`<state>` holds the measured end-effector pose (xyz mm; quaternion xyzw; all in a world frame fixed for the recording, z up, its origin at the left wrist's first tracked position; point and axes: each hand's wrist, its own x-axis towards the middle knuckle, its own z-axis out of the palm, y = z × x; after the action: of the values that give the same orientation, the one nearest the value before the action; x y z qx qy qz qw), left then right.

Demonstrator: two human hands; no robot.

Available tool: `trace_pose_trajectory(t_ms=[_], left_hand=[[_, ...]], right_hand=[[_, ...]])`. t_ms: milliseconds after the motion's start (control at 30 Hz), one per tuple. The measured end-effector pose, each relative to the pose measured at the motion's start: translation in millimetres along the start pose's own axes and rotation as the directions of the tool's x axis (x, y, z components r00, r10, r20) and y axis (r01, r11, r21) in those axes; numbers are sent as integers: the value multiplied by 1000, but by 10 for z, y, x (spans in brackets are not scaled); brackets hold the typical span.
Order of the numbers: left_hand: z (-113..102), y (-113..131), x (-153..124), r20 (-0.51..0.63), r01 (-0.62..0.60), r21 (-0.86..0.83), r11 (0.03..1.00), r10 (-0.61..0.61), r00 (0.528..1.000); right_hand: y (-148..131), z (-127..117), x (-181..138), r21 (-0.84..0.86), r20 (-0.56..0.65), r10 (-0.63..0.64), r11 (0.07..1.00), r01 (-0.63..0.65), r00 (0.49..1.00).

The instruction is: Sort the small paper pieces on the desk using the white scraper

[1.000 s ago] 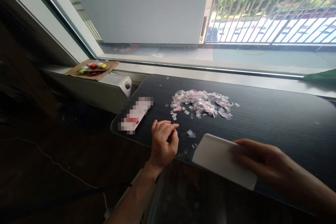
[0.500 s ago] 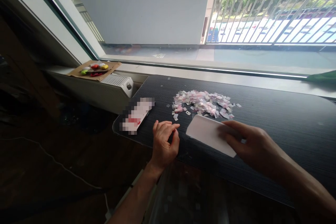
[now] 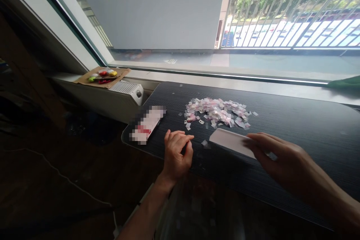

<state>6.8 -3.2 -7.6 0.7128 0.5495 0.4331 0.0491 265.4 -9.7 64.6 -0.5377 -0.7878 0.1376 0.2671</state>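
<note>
The right hand (image 3: 281,150) grips a smooth, white, rectangular panel (image 3: 232,141) by its right end, thumb below and fingers above, over the near half of the black, wood-grained tabletop (image 3: 295,127). The panel is tilted, its far long edge just short of a heap of small pink and white scraps (image 3: 216,111); whether it touches the surface cannot be told. The left hand (image 3: 177,154) is loosely curled at the near edge, a gap between thumb and forefinger, and seems to grasp nothing.

To handle the panel well, I would keep its long edge level with the surface, the grip firm but light, and the motion slow, since such thin scraps probably scatter easily. The left hand is best kept out of its path.

Counting: one panel, two hands, one heap whose scraps are too many and too overlapped to count. One or two translucent scraps (image 3: 205,143) lie off the panel's left end. One flat, oblong object with a blurred-out face (image 3: 150,123) lies by the near left corner. Beyond the left edge, one brown cardboard sheet (image 3: 122,72) bears several small coloured items, too small to count surely.
</note>
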Motion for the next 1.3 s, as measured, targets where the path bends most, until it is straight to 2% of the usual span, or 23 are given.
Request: trace_pose_trajectory(t_ms=[100,233,400,533,667,833,1100,1300], left_hand=[[-10,-9,2,37,-24,-4,1000,24,999],[-63,38,13,103,-65,-18,998,66,992],[-198,99,-41,144,-75,39,996,69,987],[-279,29,-145,152,-55,95,994,40,988],[-281,-64,-220,144,-49,128,991,30,989],[-245,-88,-256,121,-72,130,989,56,991],[-234,-68,-278,98,-80,114,990,69,993],[-229,-74,-289,105,-84,118,989,72,992]], right_hand=[[-18,-1,-50,21,53,-50,999,49,997],[-2,-65,-181,73,31,-6,997,4,1000],[25,5,-38,62,92,58,996,-64,994],[-49,34,26,58,137,-59,997,51,989],[-124,4,-5,33,123,-133,991,129,984],[-158,32,55,41,93,-180,983,177,979],[-96,-51,45,13,78,-220,975,220,972],[-107,27,30,86,104,-223,973,215,969]])
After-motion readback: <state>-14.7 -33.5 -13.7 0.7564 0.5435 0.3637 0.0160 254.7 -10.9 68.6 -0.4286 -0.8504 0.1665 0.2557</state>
